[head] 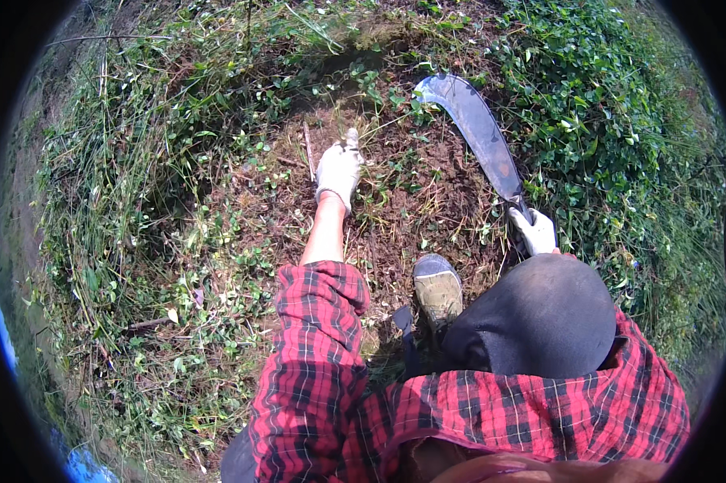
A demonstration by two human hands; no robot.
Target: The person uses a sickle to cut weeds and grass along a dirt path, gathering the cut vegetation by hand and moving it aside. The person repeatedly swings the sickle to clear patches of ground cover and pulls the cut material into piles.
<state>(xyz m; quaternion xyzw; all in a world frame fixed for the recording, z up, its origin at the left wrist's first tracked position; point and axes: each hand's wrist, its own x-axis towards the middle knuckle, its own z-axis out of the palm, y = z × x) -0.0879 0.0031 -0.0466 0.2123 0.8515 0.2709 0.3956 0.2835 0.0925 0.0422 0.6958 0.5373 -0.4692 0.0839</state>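
Note:
My right hand, in a white glove, grips the handle of a billhook beside my bent knee. The broad metal blade points away from me, and its hooked tip curves to the left over the plants. With my left hand, gloved in white too, I reach out low over a patch of brown soil. Thin green stems show at its fingertips; whether the fingers hold them is hidden by the back of the hand. A thin dry stick lies just left of that hand.
Dense leafy ground cover grows on the right. Tall grass and weeds stand on the left. My shoe rests on the littered soil, with my dark-clad knee at its right. A short twig lies at lower left.

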